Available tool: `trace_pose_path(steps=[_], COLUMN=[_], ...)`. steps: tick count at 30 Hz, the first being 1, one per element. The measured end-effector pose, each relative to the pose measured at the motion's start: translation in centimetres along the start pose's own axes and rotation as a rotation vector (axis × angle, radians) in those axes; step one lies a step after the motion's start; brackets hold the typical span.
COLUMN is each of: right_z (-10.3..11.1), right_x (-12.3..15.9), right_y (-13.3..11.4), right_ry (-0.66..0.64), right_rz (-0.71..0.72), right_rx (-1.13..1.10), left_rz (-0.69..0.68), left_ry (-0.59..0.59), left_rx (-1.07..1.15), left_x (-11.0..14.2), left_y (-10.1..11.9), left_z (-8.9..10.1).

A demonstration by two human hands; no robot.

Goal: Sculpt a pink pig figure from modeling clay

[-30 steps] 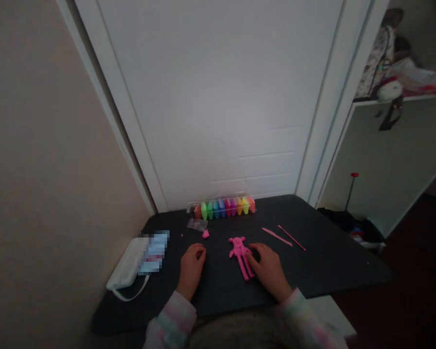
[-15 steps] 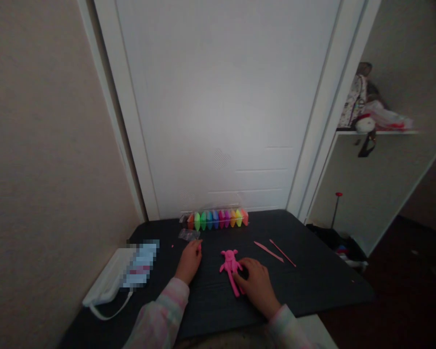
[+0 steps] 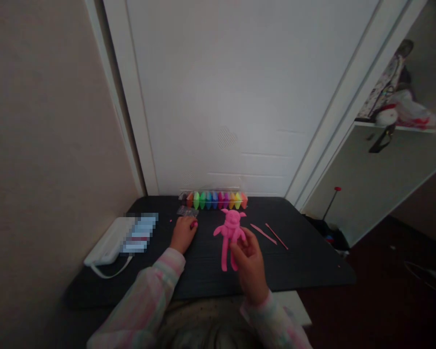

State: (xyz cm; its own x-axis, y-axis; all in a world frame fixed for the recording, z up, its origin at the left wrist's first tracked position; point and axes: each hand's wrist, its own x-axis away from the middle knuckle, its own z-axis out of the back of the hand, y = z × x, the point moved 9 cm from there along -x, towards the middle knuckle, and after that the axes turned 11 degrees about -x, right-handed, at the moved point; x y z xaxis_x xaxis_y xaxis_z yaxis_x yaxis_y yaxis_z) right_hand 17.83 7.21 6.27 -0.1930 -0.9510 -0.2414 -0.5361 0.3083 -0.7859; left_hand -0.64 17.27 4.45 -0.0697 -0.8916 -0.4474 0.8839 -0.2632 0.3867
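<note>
Pink figure [image 3: 230, 233] held upright over middle of black table [image 3: 203, 274], pinched by our right hand [image 3: 252, 264]. Our left hand [image 3: 182, 234] curled round small pink lump [image 3: 194, 224]. To right lie flat pink tool [image 3: 263, 234], thin pink stick [image 3: 276, 236]; at far edge, row of coloured blocks [image 3: 214, 200].

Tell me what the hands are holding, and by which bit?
The right hand pinches the pink figure at its lower body, near one leg. The left hand touches a small pink lump; its exact grip is hidden.
</note>
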Motion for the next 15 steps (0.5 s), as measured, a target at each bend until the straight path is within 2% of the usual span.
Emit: trace_pose_path(steps=[4, 7, 12, 15], right_z=[-2.0, -2.1, -1.4, -0.7], right_x=[1.1, 1.4, -0.1, -1.5], right_y=[-2.9, -3.3, -0.5, 3.0], right_ry=[-0.063, -0.066, -0.095, -0.129], right_rz=[0.067, 0.100, 0.117, -0.017], right_rx=[-0.002, 0.073, 0.448, 0.647], left_rz=[0.011, 0.012, 0.073, 0.103], left_ry=[-0.008, -0.012, 0.010, -0.003], left_rx=[-0.016, 0.003, 0.045, 0.061], left_x=[0.0, 0.1, 0.0, 0.0], left_y=[-0.2, -0.3, -0.8, -1.2], left_z=[-0.3, -0.4, -0.3, -0.5])
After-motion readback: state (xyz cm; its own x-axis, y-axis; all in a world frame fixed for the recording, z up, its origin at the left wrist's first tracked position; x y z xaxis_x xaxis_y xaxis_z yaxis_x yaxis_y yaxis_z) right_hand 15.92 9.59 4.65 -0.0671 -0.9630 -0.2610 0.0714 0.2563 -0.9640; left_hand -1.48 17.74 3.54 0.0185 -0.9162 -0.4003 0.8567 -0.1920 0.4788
